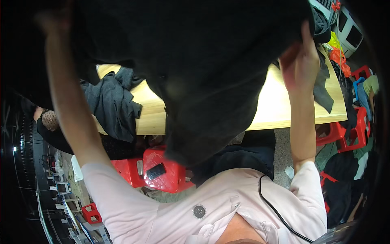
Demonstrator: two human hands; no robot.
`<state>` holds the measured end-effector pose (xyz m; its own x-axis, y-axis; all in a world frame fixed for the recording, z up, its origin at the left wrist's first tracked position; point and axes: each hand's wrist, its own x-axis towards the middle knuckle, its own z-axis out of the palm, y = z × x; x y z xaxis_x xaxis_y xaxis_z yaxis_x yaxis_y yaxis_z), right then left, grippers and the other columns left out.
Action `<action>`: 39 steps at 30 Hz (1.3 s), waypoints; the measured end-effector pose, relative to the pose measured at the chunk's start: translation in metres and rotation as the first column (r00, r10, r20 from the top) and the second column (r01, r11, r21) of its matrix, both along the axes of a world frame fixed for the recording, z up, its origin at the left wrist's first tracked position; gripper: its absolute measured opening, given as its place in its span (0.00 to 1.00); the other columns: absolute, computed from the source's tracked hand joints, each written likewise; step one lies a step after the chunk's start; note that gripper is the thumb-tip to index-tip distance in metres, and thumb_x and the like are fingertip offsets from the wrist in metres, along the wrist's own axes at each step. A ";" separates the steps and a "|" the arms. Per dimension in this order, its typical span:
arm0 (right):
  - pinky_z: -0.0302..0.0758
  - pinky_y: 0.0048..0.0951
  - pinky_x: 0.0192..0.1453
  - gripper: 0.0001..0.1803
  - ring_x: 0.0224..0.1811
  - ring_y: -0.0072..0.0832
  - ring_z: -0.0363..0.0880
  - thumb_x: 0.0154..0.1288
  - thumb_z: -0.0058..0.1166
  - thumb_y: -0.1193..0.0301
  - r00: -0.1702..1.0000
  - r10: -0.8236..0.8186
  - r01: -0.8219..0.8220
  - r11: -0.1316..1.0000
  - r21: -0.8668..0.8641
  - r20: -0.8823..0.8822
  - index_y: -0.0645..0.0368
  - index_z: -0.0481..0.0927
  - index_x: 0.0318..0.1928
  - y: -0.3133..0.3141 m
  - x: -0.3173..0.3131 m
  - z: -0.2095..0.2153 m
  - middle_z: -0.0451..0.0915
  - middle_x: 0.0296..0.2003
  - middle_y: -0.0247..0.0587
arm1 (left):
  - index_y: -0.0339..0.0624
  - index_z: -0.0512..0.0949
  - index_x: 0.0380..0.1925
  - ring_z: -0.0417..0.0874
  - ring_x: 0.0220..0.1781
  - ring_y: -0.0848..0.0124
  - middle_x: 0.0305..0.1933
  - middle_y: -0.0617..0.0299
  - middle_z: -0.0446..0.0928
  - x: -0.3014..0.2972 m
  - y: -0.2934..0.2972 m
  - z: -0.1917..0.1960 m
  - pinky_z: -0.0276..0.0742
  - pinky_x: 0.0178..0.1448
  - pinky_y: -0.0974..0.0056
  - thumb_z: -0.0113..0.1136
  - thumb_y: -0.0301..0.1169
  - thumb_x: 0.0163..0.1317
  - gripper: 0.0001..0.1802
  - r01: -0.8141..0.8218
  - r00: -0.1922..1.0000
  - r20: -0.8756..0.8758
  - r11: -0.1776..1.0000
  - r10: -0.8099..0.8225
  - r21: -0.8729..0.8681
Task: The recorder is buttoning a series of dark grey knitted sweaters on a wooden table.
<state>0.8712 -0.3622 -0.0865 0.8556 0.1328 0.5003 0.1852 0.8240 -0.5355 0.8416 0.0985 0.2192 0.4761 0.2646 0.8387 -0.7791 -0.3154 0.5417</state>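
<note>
A large piece of black cloth (203, 81) hangs raised in front of me, its lower end drooping past the table's near edge. Whether it is a finished garment I cannot tell. My right hand (300, 65) grips its right edge, thumb pointing up and fingers partly behind the fabric. At the upper left my left hand (53, 20) is raised beside the cloth's other side; motion and shadow smear its fingers. Behind the cloth lies a light wooden table (280, 101). A crumpled heap of dark grey cloth (113, 103) rests on it at the left.
Under the table's near edge stands a red plastic stool (170, 177) with a phone (155, 171) on its seat. More dark cloth (323, 91) hangs over the table's right end. Other red stools (357, 130) are at right. Another person's arm (38, 114) shows at far left.
</note>
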 end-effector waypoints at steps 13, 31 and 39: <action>0.82 0.40 0.58 0.20 0.49 0.50 0.91 0.83 0.63 0.62 0.790 -0.519 0.169 -0.325 -0.931 0.325 0.70 0.86 0.58 -0.168 -0.090 -0.200 0.89 0.47 0.56 | 0.44 0.77 0.79 0.67 0.89 0.42 0.86 0.34 0.68 0.143 -0.104 -0.545 0.63 0.91 0.49 0.77 0.53 0.70 0.43 0.174 0.760 -0.561 0.728 0.329 0.663; 0.76 0.49 0.76 0.15 0.52 0.47 0.84 0.67 0.75 0.64 0.573 0.744 0.538 -0.024 -0.843 0.344 0.58 0.82 0.40 -0.034 -0.034 -0.106 0.80 0.39 0.46 | 0.38 0.86 0.52 0.87 0.48 0.49 0.46 0.50 0.88 -0.146 -0.301 -0.480 0.80 0.54 0.47 0.82 0.37 0.63 0.22 0.212 0.715 -0.692 0.912 0.099 0.350; 0.71 0.31 0.41 0.13 0.34 0.26 0.70 0.79 0.64 0.71 0.907 0.038 0.413 0.120 -0.903 0.420 0.62 0.73 0.39 -0.095 -0.013 -0.081 0.70 0.32 0.38 | 0.33 0.86 0.46 0.90 0.39 0.67 0.37 0.50 0.89 -0.185 -0.248 -0.423 0.83 0.47 0.58 0.81 0.42 0.69 0.22 0.380 0.319 -0.853 0.880 -0.412 -0.284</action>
